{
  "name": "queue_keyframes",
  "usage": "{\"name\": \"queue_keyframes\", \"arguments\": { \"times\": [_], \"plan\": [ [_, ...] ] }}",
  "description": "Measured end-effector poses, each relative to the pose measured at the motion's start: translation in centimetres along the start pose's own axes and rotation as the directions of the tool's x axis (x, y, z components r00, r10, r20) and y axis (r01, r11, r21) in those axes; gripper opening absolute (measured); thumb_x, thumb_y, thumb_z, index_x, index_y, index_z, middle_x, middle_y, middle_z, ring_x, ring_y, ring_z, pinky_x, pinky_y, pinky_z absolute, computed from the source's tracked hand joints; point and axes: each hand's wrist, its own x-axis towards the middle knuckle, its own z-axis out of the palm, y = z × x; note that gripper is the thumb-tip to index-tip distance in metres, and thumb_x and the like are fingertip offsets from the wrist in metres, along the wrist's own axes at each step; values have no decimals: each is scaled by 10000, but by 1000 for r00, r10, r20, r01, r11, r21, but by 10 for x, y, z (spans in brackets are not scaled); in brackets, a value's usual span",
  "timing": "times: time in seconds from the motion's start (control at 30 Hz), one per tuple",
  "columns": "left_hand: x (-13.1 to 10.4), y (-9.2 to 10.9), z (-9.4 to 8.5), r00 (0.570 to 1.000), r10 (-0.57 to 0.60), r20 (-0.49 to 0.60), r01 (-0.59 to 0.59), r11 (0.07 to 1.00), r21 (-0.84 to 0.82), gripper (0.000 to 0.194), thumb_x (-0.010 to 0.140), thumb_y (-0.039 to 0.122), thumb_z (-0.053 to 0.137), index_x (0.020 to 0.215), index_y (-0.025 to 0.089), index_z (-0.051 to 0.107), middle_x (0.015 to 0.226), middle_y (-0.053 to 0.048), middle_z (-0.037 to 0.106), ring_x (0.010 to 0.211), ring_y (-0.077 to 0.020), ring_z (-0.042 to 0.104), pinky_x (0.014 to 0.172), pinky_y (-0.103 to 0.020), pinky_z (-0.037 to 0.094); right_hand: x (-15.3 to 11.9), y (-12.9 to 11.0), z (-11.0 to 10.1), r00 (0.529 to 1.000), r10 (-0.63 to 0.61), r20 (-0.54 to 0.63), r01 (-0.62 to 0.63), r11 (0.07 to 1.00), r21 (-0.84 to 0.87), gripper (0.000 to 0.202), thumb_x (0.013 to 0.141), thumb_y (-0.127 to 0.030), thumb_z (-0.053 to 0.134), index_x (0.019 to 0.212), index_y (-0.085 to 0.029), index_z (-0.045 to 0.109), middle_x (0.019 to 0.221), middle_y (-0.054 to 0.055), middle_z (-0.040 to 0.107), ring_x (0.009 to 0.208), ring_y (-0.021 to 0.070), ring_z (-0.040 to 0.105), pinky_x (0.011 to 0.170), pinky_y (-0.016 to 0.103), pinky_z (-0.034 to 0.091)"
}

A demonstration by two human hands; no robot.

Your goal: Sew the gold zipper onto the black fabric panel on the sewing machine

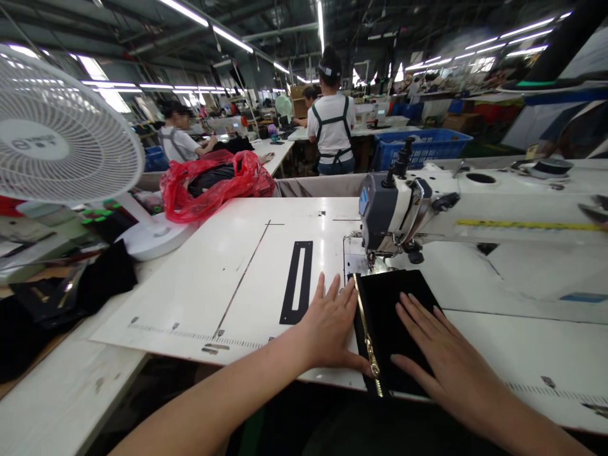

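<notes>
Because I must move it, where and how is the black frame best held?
Perhaps pinch the black frame by its left long side, from the left: that is a narrow strip beside its slot, and the left hand is close on the right.

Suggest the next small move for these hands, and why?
Probably ease the black cloth slightly forward, guiding the gold zipper straight: the cloth's far edge lies close to the needle end of the sewing machine, the right hand rests flat on it, and the left hand is beside the zipper.
</notes>
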Motion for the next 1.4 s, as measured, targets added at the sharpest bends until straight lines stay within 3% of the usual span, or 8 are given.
{"name": "queue_keyframes", "arguments": {
  "times": [0.17,0.3,0.4,0.63,0.8,1.0,1.17,1.4],
  "plan": [
    [-10,-8,-16,1000,30,8,-29,995,-100,1217,571,832,482,1441,141,-15,1516,-153,20,1384,-358,-4,1100,-590,23,41,1,9,996,-79,-50,83,994,71,487,937,-295,312,1394,-125,316,1441,114,324,1338,230,266,1072,510,264],
    [-44,-39,-25,973,-161,-168,161,987,-14,1030,701,763,444,1440,147,78,1515,-157,24,1395,-311,-3,1113,-566,29,49,-3,23,996,-88,-5,88,992,94,525,939,-354,332,1403,-113,282,1457,122,282,1354,231,219,1081,529,230],
    [-76,-51,-9,963,-238,-127,244,969,38,953,758,730,399,1427,100,146,1496,-212,98,1390,-327,50,1103,-579,71,46,-3,21,997,-78,-18,80,988,132,556,927,-409,378,1382,-93,326,1447,150,304,1344,247,246,1080,520,245],
    [-119,-10,23,963,-214,-162,232,968,96,1186,609,713,616,1438,97,35,1503,-216,-15,1385,-361,26,1094,-537,199,38,-5,5,938,-180,-297,243,951,190,286,873,-253,518,1094,-102,619,1164,148,610,1119,248,536,998,454,405],
    [-115,-28,4,986,-102,-130,112,991,72,1021,683,494,688,1435,132,100,1496,-192,158,1384,-322,129,1103,-547,179,39,-2,14,967,-175,-185,217,945,244,322,895,-191,455,1185,-102,564,1265,140,545,1183,242,485,978,426,435],
    [-112,-29,-5,985,84,-152,-94,994,-62,572,741,310,596,1274,170,442,1375,-150,419,1319,-300,321,1099,-551,222,44,7,24,975,-146,-168,173,972,158,371,913,-180,399,1262,-92,489,1331,135,487,1227,230,438,985,436,402],
    [-94,-29,-1,971,7,-238,-50,984,-174,504,771,270,589,1242,146,460,1373,-170,393,1286,-303,349,1039,-509,364,50,5,17,987,-148,-70,153,986,68,381,895,-205,390,1249,-118,503,1360,118,460,1226,238,430,933,442,391],
    [-51,-66,5,922,-13,-386,-31,994,-107,430,813,17,417,1185,183,555,1280,-120,521,1200,-243,479,959,-490,467,51,6,20,986,-143,-90,147,988,37,436,876,-187,381,1303,-138,456,1386,97,430,1262,241,390,962,466,343]
  ]
}}
